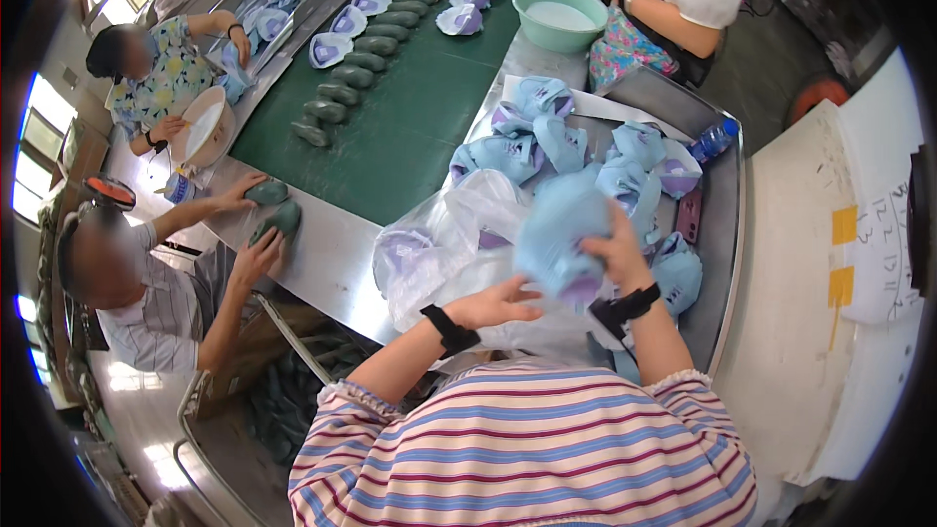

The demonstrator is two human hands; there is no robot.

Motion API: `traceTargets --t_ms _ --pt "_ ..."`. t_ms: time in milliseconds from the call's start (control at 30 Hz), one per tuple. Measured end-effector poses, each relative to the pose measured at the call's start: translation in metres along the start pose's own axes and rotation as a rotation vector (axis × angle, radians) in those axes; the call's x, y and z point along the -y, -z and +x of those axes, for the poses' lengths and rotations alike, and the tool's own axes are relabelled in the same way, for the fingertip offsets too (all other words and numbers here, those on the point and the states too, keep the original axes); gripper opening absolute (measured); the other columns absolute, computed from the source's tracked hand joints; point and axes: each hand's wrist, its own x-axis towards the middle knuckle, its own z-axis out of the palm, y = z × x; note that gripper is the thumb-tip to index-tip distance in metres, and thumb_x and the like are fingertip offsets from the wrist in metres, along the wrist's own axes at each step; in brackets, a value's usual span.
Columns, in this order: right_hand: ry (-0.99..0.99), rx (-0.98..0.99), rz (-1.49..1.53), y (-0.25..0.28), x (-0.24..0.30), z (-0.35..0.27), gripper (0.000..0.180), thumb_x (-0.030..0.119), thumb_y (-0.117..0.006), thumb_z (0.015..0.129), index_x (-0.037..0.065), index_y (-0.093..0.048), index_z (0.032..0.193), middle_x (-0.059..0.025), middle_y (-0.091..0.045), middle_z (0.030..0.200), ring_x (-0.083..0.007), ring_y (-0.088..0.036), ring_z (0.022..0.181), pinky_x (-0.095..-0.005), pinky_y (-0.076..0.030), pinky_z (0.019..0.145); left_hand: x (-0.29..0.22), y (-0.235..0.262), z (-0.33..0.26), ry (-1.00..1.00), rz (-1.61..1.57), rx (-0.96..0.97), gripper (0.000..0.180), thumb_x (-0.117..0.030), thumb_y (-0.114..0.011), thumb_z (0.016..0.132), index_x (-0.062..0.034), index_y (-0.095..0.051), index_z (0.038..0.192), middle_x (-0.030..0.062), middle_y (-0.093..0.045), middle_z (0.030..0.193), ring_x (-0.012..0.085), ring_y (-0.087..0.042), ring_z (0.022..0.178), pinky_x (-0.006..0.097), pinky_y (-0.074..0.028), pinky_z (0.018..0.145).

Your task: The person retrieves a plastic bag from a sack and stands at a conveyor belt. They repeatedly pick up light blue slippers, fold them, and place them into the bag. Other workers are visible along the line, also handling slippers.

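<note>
My right hand (613,252) grips a light blue shoe upper (558,226) with a purple lining, held up over a clear plastic bag (451,234). My left hand (496,304) hovers with fingers spread just under the upper, resting against the bag's plastic. Both wrists wear black bands. Several more light blue uppers (547,141) lie heaped in the metal tray (724,224) beyond my hands. The upper is motion-blurred.
A green conveyor belt (420,117) carries rows of dark green shoe lasts (353,76) and blue uppers. A person at left handles a last (278,220). A mint basin (559,16) and a blue bottle (712,141) stand near another worker. White papers (878,224) lie right.
</note>
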Motion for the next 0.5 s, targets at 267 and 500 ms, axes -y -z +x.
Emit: traceTargets --t_ms 267,500 --pt "0.434 -0.567 -0.789 0.061 0.034 0.051 0.037 0.006 -0.059 0.08 0.005 -0.05 0.116 -0.0052 -0.055 0.084 -0.0161 -0.056 0.078 -0.0306 -0.047 0.07 0.044 0.105 0.001 0.104 1.275 -0.297 0.063 -0.028 -0.066 0.073 -0.0041 -0.043 0.127 0.0241 -0.039 0.131 0.039 -0.039 0.119 0.049 -0.033 0.098" --pt "0.254 0.792 -1.029 -0.149 -0.054 0.045 0.049 0.016 -0.058 0.08 -0.001 -0.045 0.124 -0.0242 -0.05 0.12 -0.035 -0.051 0.109 -0.043 -0.04 0.094 -0.005 0.175 0.058 -0.3 1.183 -0.759 0.053 -0.012 -0.058 0.073 -0.0118 -0.046 0.125 0.0202 -0.035 0.135 0.0402 -0.027 0.129 0.055 -0.03 0.098"
